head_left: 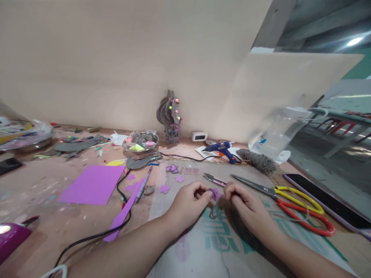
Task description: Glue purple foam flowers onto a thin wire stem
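Note:
My left hand and my right hand meet over a printed sack sheet on the table. Both are curled in a pinch around a small purple foam flower with a bit of grey twine hanging below it. The fingers of each hand touch the flower from either side. More purple foam flowers lie just beyond the hands. Small snips lie right behind my fingers.
Large scissors with yellow and red handles, a blue glue gun, a twine bundle and a phone lie to the right. A purple foam sheet, a black cable and a bowl of scraps are to the left.

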Available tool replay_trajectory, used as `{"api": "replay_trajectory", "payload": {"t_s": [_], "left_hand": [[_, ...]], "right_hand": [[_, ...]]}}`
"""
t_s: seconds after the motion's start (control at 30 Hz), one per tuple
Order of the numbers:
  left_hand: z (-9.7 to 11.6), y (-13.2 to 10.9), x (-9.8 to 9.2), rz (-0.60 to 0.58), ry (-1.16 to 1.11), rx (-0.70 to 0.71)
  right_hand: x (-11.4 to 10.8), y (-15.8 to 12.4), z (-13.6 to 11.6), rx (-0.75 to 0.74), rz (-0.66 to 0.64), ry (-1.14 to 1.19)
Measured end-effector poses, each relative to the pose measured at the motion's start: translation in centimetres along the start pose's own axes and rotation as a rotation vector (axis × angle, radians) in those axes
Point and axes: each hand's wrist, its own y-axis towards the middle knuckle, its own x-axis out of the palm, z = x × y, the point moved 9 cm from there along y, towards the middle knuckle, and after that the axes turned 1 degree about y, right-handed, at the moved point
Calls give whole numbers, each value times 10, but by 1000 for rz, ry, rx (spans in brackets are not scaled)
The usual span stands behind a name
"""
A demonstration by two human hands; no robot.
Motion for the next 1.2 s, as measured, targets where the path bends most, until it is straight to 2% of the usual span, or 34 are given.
{"api": "replay_trajectory", "payload": {"t_s": [0.1, 0.3, 0.5, 1.2], "left_hand": [[-1, 1, -1, 7, 25, 22], [-3, 1, 1, -23, 29, 32], [2, -1, 4, -64, 23, 41], [5, -2, 2, -47, 96, 91]], "right_hand": [[-1, 1, -4, 4, 33, -5], [10, 3, -10, -5, -69, -48], [7, 0, -11, 10, -37, -35], [16, -1, -15, 7, -116, -7]]}}
